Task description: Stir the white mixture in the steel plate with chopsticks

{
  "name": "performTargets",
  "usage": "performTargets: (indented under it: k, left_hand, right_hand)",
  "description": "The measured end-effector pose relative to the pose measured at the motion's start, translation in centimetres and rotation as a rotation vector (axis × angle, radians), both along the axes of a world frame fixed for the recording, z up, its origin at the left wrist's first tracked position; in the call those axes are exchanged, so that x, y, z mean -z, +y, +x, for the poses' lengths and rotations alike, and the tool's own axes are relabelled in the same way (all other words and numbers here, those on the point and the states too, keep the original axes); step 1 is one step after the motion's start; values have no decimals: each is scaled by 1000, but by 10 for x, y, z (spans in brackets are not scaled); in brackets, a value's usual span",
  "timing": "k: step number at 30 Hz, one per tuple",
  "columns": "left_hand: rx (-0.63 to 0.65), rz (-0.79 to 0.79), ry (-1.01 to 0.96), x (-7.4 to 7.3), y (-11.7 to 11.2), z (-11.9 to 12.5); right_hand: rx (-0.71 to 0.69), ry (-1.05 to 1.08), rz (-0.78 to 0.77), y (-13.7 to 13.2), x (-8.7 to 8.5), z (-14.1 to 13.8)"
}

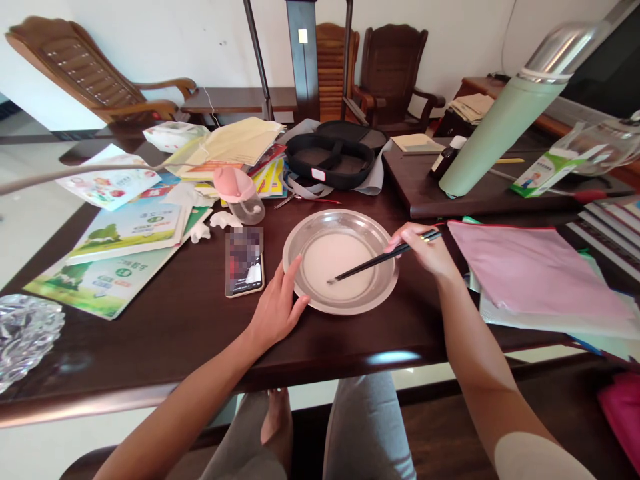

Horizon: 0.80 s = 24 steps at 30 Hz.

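A shallow steel plate (377, 293) holding a pale white liquid sits on the dark wooden table (175, 333) in front of me. My right hand (423, 250) is closed on a pair of dark chopsticks (380, 260), whose tips rest in the liquid near the plate's centre. My left hand (275, 310) rests against the plate's left rim, fingers spread and thumb along the edge. A smartphone (244, 261) lies just left of the plate.
Children's books (125, 230) and papers clutter the left side, with a pink-lidded cup (240, 193) and a black case (333, 157) behind the plate. A pink folder (530, 267) lies at right, a green flask (500, 120) beyond it. A crystal dish (25, 333) sits far left.
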<state>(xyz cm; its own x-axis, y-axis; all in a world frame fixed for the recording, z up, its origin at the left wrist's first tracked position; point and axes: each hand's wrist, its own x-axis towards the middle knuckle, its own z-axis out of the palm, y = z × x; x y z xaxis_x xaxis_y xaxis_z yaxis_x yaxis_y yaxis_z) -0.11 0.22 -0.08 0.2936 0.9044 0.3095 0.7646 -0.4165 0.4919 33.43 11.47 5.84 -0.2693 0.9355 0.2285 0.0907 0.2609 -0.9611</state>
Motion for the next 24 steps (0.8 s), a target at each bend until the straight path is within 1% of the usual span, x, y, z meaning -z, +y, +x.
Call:
performTargets:
  k: [1, 2, 5, 7, 8, 10, 14, 15, 16, 18, 20, 22, 24]
  left_hand:
    - [3, 1, -1, 0, 0, 0]
    - [3, 2, -1, -1, 0, 0]
    - [-3, -1, 3, -1, 0, 1]
    - [-7, -2, 5, 0, 0, 1]
    - [-7, -1, 6, 0, 0, 1]
    - [-6, 2, 8, 1, 0, 1]
    - [-2, 9, 4, 0, 0, 0]
    - [-3, 10, 2, 0, 0, 1]
    - [-3, 11, 0, -1, 0, 1]
    - [-2, 13, -4, -1, 0, 1]
    - [-4, 12, -6, -1, 0, 1]
    - [-8, 5, -4, 0, 0, 1]
    - [-8, 0, -4, 0, 0, 1]
  right_hand:
    - [-25, -25, 3, -1, -2, -3]
    - [-20, -42, 14, -2, -3, -4]
    - [107, -38, 58, 0, -4, 0]
    - [201, 15, 64, 4, -2, 8]
    - [225, 44, 60, 5, 0, 11]
    - [215, 73, 41, 5, 3, 14]
    - [37, 4, -4, -1, 0, 2]
    - [6, -26, -7, -3, -2, -2]
    - [5, -48, 3, -4, -4, -5]
    - [51, -69, 36, -4, -7, -7]
    - [135, -52, 68, -2, -7, -3]
    - [203, -7, 76, 2, -4, 5]
    - [227, 40, 61, 4, 0, 11]
